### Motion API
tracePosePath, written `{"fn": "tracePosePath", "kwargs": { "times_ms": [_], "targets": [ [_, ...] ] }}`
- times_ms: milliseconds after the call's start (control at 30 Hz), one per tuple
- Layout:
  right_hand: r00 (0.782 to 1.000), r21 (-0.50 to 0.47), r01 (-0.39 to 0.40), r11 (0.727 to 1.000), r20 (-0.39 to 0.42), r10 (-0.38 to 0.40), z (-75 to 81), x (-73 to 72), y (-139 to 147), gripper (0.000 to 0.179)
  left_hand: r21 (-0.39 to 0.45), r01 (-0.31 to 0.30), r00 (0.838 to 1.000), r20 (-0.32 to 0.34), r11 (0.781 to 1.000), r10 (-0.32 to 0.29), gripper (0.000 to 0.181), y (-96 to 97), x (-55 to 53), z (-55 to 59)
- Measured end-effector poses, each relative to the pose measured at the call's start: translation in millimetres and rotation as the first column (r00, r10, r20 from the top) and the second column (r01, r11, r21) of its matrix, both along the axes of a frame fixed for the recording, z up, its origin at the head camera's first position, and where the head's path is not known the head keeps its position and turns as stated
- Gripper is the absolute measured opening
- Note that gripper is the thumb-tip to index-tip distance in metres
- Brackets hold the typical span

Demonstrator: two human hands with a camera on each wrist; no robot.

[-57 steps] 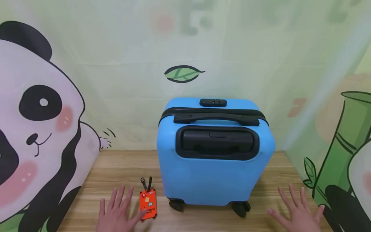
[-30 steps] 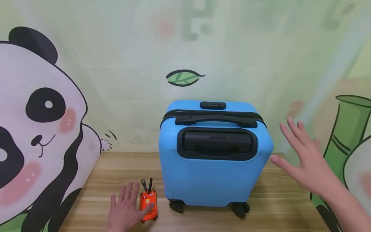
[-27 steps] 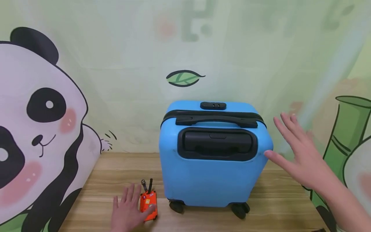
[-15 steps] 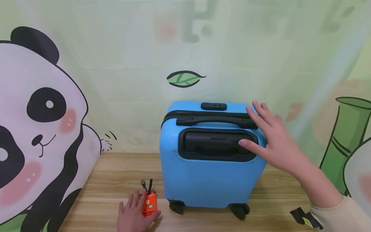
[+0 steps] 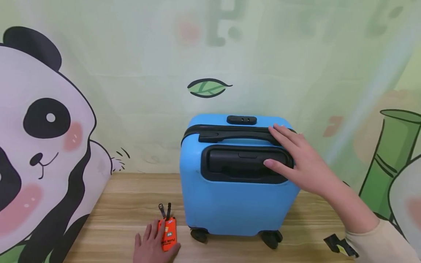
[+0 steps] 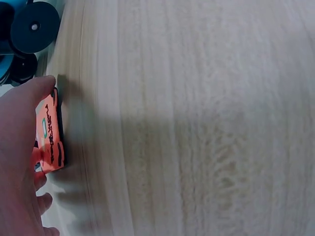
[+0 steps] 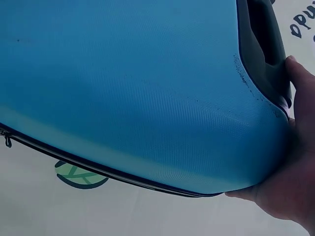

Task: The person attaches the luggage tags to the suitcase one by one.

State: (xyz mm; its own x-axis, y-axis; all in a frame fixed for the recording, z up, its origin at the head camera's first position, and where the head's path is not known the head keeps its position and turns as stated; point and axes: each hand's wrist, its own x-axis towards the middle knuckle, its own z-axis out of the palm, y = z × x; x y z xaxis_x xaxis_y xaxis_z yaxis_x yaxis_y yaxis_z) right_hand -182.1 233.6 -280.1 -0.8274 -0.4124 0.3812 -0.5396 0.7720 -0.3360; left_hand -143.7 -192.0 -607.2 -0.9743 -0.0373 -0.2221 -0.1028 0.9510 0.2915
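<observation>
A blue hard-shell suitcase [image 5: 236, 208] stands upright on its black wheels, the telescopic handle pushed down into its recess. My right hand [image 5: 296, 157] lies over its upper right corner, thumb across the black recess and fingers at the carry handle [image 5: 241, 136]. The right wrist view shows that hand [image 7: 290, 182] around the corner. An orange luggage tag [image 5: 169, 233] with a black strap lies left of the suitcase. My left hand [image 5: 152, 243] is at the tag, index finger over its left edge and thumb at its lower right. In the left wrist view the thumb touches the tag's end [image 6: 50, 132].
The wooden tabletop [image 5: 138, 193] runs back to a printed backdrop [image 5: 148, 109] with pandas and bamboo. A small black piece with a yellow mark [image 5: 340, 246] lies by the right sleeve. Suitcase wheels [image 6: 34, 27] stand close beyond the left thumb.
My right hand has risen from the table and moved left onto the suitcase's corner. My left hand has shifted right, onto the luggage tag. The small black piece has come into view.
</observation>
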Motion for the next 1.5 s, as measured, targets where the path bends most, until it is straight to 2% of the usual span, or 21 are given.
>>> {"fn": "tracePosePath", "kwargs": {
  "times_ms": [167,300,433,667,767,900,1033,1167,1333,1500],
  "targets": [
    [1.0,0.005,0.009,1.0,-0.008,-0.009,-0.3,-0.3,-1,0.084,-0.007,0.025,1.0,-0.016,1.0,-0.025,0.114,-6.0,-0.1,-2.0],
    [1.0,0.013,0.012,1.0,-0.013,-0.012,-1.1,-1.4,-1,0.084,-0.001,0.089,0.995,-0.038,0.996,-0.089,0.112,-22.6,0.4,-6.7],
    [1.0,0.017,0.005,1.0,-0.025,-0.004,-2.0,-2.3,-2,0.084,-0.011,0.168,0.984,-0.065,0.986,-0.168,0.111,-42.5,-0.5,-9.3],
    [1.0,0.021,0.008,1.0,-0.03,-0.007,-2.4,-1.6,-2,0.084,0.023,0.264,0.964,-0.017,0.964,-0.264,0.104,-65.9,-1.8,-3.3],
    [0.999,0.023,0.01,1.0,-0.031,-0.009,-3.0,-1.4,-1,0.083,0.041,0.274,0.962,-0.022,0.961,-0.273,0.104,-68.6,-1.5,-1.6],
    [0.999,0.022,0.014,1.0,-0.03,-0.013,-3.9,-1.2,0,0.083,0.032,0.211,0.976,-0.057,0.977,-0.209,0.113,-61.7,-1.1,-2.1],
    [0.999,0.017,0.022,1.0,-0.027,-0.021,-4.1,-0.8,1,0.083,0.026,0.066,0.994,-0.087,0.997,-0.063,0.129,-46.5,-4.4,-1.1],
    [0.999,0.02,0.026,0.999,-0.031,-0.026,-4.2,-0.9,1,0.083,0.035,-0.051,0.995,-0.081,0.998,0.053,0.137,-33.9,-8.6,-2.0],
    [0.999,0.021,0.03,0.999,-0.036,-0.029,-5.0,-0.7,0,0.083,0.044,-0.107,0.99,-0.09,0.993,0.111,0.138,-26.1,-10.0,-3.9],
    [0.999,0.011,0.024,1.0,-0.048,-0.024,-5.3,-0.1,-2,0.082,0.057,-0.12,0.989,-0.083,0.991,0.124,0.134,-24.8,-11.8,-4.3]
  ]
}}
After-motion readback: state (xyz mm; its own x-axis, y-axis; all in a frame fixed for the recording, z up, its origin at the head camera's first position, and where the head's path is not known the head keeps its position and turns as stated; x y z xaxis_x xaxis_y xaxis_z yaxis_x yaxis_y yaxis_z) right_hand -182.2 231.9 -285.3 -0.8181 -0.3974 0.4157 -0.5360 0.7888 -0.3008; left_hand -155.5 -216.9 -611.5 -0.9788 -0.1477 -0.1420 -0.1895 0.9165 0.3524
